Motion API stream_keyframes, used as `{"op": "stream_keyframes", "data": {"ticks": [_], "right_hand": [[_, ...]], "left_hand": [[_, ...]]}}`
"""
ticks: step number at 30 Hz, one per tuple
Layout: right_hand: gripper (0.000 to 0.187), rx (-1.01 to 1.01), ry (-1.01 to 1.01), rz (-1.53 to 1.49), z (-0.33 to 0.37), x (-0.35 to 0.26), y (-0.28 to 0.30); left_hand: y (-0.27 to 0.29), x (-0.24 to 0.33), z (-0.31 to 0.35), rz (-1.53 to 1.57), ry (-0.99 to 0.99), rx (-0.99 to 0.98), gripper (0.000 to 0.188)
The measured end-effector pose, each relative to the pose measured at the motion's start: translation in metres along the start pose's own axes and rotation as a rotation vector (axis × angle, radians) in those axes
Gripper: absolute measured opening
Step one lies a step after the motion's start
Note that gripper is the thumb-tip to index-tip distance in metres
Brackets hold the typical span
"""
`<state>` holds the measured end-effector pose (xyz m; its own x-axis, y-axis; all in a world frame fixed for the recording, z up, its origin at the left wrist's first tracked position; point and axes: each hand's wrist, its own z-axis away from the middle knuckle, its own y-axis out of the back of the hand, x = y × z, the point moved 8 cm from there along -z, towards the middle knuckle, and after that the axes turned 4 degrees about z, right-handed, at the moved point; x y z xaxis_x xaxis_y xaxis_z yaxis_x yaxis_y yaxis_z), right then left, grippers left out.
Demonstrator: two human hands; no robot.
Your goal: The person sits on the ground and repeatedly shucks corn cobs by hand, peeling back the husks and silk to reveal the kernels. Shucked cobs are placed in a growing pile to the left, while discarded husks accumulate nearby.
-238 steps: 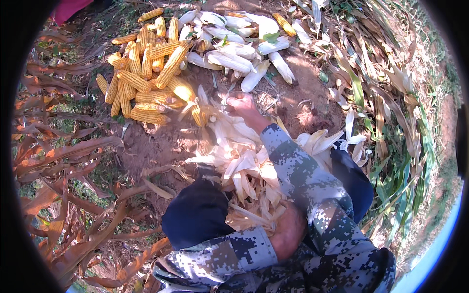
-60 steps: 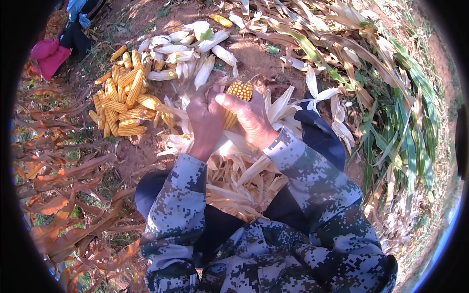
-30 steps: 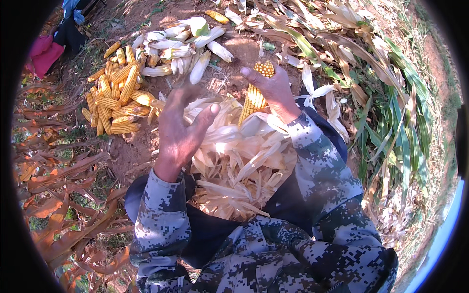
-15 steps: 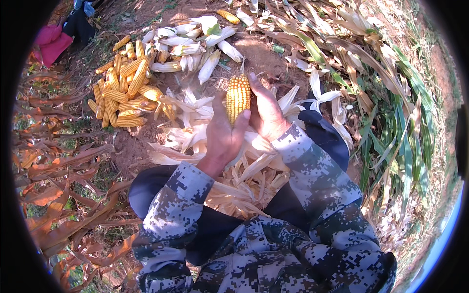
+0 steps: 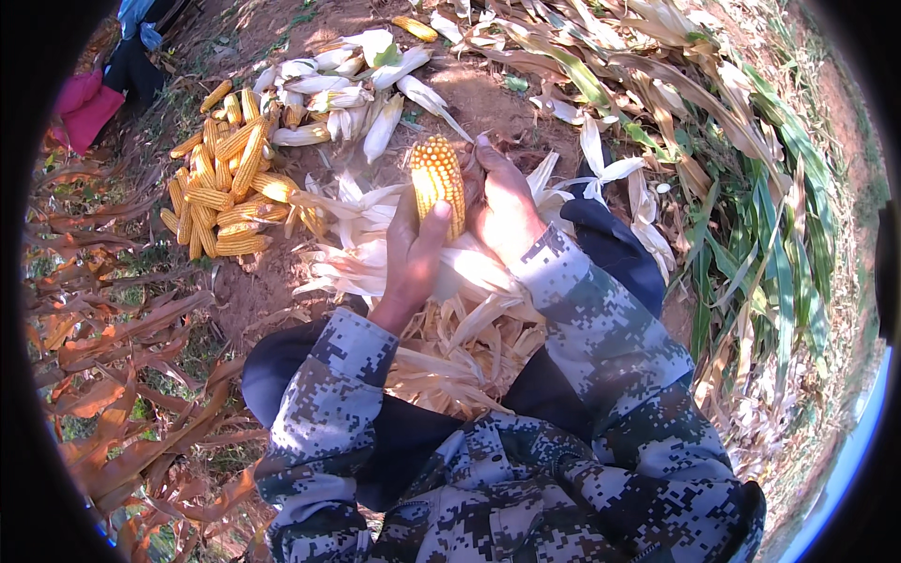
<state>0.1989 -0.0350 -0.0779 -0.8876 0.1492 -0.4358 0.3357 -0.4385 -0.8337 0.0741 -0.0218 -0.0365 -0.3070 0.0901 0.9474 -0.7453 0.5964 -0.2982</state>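
A bare yellow corn cob (image 5: 437, 178) stands tilted in my left hand (image 5: 410, 249), which is closed round its lower part with the thumb across the front. Just to its right is my right hand (image 5: 507, 206), thumb up and fingers curled in; whatever they hold is hidden. Pale corn husks (image 5: 474, 267) lie below and between my hands, over a heap of loose husks between my legs. At the upper left lies a pile of bare yellow cobs (image 5: 211, 192). Ears still in white husks (image 5: 324, 84) lie beyond my hands.
Dry and green corn stalks (image 5: 751, 244) are heaped along the right. Brown dried leaves (image 5: 113, 328) cover the left side. A single yellow cob (image 5: 415, 28) lies far ahead on the soil. Pink cloth (image 5: 84, 113) and dark cloth show at the upper left.
The cob has shifted slightly left and leans more to the left. My right hand has come away from its side, with its fingers now curled. The whole view has moved a little.
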Motion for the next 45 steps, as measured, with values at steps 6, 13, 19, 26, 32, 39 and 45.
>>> {"op": "stream_keyframes", "data": {"ticks": [6, 13, 19, 26, 32, 39, 45], "right_hand": [[0.03, 0.156, -0.038, 0.006, 0.001, -0.003, 0.005], [0.027, 0.119, 0.024, 0.114, 0.008, -0.017, -0.011], [0.026, -0.223, -0.314, 0.383, 0.054, 0.009, -0.047], [0.025, -0.532, -0.361, 0.797, 0.086, 0.061, -0.038], [0.027, -0.458, -0.313, 0.881, 0.08, 0.053, -0.031], [0.091, -0.481, 0.074, 1.12, 0.065, 0.025, -0.059], [0.084, -0.511, -0.225, 1.231, 0.069, 0.067, -0.039]], "left_hand": [[-0.001, 0.01, -0.008, -0.311, -0.037, 0.032, 0.05], [0.029, 0.032, -0.026, -0.362, 0.069, 0.187, 0.044], [0.069, 0.05, -0.032, -0.076, 0.084, 0.341, 0.036], [0.135, 0.087, -0.039, 0.317, 0.031, 0.452, 0.038], [0.114, 0.089, -0.027, 0.114, -0.114, 0.445, 0.038], [0.079, 0.062, -0.021, 0.119, -0.014, 0.403, 0.026], [0.071, 0.055, -0.008, 0.337, 0.043, 0.361, 0.035]]}}
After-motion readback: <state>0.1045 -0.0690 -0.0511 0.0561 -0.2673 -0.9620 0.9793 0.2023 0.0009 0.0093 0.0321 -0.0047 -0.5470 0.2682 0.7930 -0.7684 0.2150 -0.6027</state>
